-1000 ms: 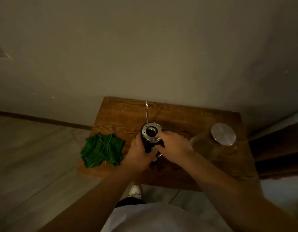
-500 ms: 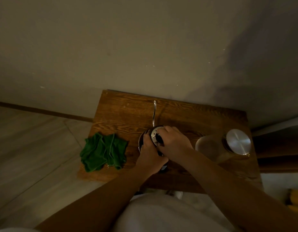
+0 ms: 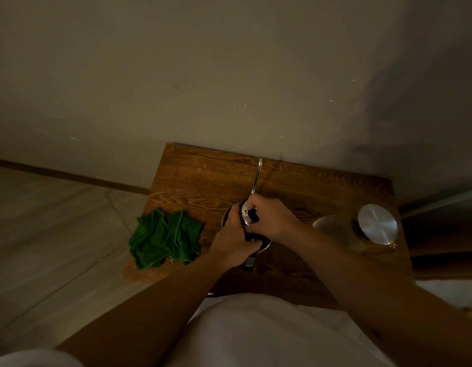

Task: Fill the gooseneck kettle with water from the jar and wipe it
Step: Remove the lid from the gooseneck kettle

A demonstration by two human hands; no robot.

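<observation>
Left hand [image 3: 233,234] grips steel gooseneck kettle [image 3: 246,221] body | right hand [image 3: 272,221] pinches its lid | crumpled green cloth [image 3: 164,238] left, metal-lidded glass jar [image 3: 362,231] right, both apart on brown wooden desk [image 3: 203,181]

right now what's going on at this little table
A person stands over a wooden table with both hands on the kettle: the left hand steadies its body, the right hand grips the lid. The jar, lid on, waits at the right; the green cloth lies untouched at the left.
</observation>
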